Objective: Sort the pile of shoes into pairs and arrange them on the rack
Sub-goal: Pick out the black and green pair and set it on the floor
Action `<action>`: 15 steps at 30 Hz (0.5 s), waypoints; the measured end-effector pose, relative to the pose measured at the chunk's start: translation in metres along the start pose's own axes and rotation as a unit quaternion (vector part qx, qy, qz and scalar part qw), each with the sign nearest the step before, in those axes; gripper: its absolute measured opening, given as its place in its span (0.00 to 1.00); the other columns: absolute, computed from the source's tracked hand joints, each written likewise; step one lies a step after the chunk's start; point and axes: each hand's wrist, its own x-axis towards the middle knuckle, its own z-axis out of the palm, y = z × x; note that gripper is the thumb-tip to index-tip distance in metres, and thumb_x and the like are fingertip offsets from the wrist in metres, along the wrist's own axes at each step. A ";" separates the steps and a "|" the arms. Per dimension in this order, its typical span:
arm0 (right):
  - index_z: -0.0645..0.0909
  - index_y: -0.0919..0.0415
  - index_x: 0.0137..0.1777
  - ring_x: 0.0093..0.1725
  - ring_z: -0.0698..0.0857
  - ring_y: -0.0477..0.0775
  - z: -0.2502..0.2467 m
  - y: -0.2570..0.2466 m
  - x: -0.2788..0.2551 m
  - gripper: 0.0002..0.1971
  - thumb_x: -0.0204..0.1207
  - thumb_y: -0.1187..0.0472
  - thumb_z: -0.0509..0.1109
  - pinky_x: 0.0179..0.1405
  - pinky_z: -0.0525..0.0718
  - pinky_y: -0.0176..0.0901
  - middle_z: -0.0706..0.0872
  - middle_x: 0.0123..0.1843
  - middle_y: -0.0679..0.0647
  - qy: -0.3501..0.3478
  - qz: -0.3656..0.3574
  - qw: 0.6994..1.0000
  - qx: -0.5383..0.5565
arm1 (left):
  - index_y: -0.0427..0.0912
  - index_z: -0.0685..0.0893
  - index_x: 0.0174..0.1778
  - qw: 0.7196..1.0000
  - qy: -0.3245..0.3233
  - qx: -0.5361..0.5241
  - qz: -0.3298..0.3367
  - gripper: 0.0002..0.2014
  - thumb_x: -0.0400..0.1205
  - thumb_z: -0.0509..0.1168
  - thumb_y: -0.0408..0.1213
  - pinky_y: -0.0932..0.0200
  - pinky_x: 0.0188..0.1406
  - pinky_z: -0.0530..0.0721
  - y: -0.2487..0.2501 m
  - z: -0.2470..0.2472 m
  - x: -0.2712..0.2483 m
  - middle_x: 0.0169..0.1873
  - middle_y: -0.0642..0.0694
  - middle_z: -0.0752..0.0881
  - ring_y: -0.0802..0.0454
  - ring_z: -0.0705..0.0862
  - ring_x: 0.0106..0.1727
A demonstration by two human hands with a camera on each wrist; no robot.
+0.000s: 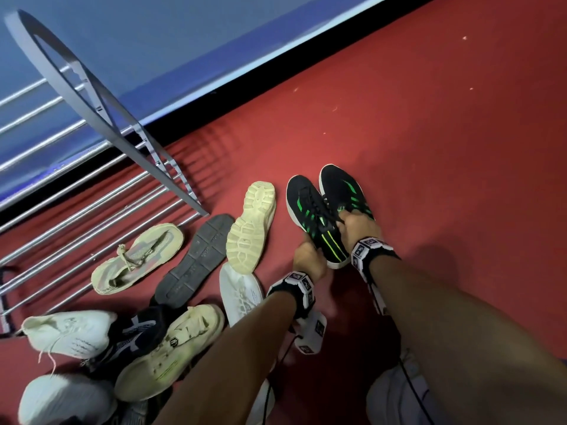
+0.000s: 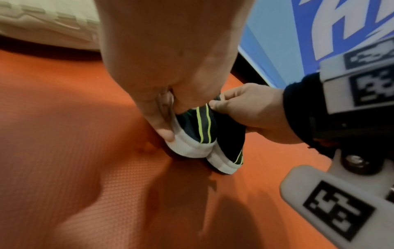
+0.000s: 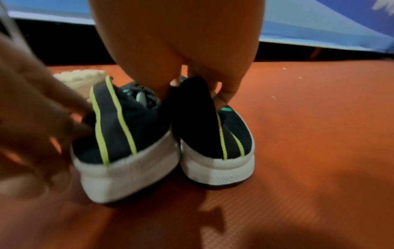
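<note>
The black-and-green pair sits side by side on the red floor [image 1: 429,118], right of the pile: the left hand [image 1: 306,259] pinches the left shoe [image 1: 310,216] at its heel, the right hand [image 1: 359,225] clasps the right shoe [image 1: 343,187] by its collar. Such light grips risk a shoe tipping or slipping on the lift. The carry to the rack [image 1: 101,191] at far left crosses the upturned cream shoe [image 1: 251,225], easily knocked.

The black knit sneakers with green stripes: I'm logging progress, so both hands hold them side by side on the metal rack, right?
Not on the rack. The head view shows both black knit sneakers with green stripes side by side on the red floor mat, right of the metal rack, held by the left hand and right hand.
</note>
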 end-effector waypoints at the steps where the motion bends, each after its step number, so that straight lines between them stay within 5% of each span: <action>1: 0.79 0.55 0.58 0.54 0.85 0.66 0.001 0.001 0.002 0.09 0.82 0.55 0.64 0.50 0.83 0.52 0.85 0.53 0.61 -0.009 0.008 1.000 0.015 | 0.34 0.74 0.75 1.000 -0.004 0.002 -0.008 0.21 0.86 0.63 0.33 0.46 0.56 0.78 0.003 -0.001 0.001 0.60 0.31 0.87 0.32 0.84 0.62; 5: 0.80 0.56 0.56 0.60 0.82 0.66 0.010 -0.001 0.003 0.09 0.82 0.54 0.62 0.57 0.81 0.55 0.81 0.58 0.60 -0.011 0.063 0.994 0.086 | 0.37 0.77 0.72 0.999 -0.023 -0.020 -0.010 0.21 0.82 0.66 0.35 0.51 0.55 0.81 0.000 -0.005 0.000 0.58 0.35 0.89 0.34 0.87 0.60; 8: 0.77 0.56 0.60 0.71 0.71 0.65 0.013 -0.001 -0.002 0.13 0.81 0.50 0.64 0.66 0.71 0.61 0.73 0.71 0.59 0.032 0.159 0.980 0.112 | 0.36 0.77 0.71 0.999 -0.019 -0.035 -0.004 0.22 0.80 0.64 0.30 0.50 0.58 0.82 -0.005 -0.006 -0.004 0.58 0.32 0.88 0.32 0.86 0.60; 11: 0.62 0.54 0.76 0.80 0.61 0.70 0.009 0.009 -0.005 0.35 0.74 0.44 0.73 0.74 0.66 0.69 0.56 0.84 0.63 0.002 0.263 0.951 0.160 | 0.34 0.75 0.72 0.999 -0.037 -0.021 0.003 0.23 0.79 0.60 0.27 0.46 0.57 0.86 -0.010 -0.005 -0.004 0.56 0.29 0.88 0.29 0.86 0.58; 13: 0.59 0.56 0.80 0.77 0.66 0.73 0.007 0.015 -0.004 0.39 0.75 0.47 0.74 0.77 0.68 0.64 0.63 0.81 0.65 -0.037 0.272 0.942 0.191 | 0.36 0.74 0.70 0.999 -0.049 -0.023 -0.001 0.22 0.78 0.59 0.29 0.43 0.53 0.89 -0.016 0.000 0.001 0.52 0.31 0.89 0.30 0.89 0.53; 15: 0.66 0.61 0.76 0.72 0.74 0.71 0.006 0.020 0.001 0.32 0.76 0.54 0.74 0.77 0.68 0.58 0.73 0.74 0.65 -0.028 0.242 0.950 0.195 | 0.38 0.74 0.66 0.998 -0.055 -0.023 0.000 0.21 0.76 0.59 0.33 0.41 0.49 0.90 -0.019 0.006 0.004 0.49 0.33 0.90 0.32 0.90 0.49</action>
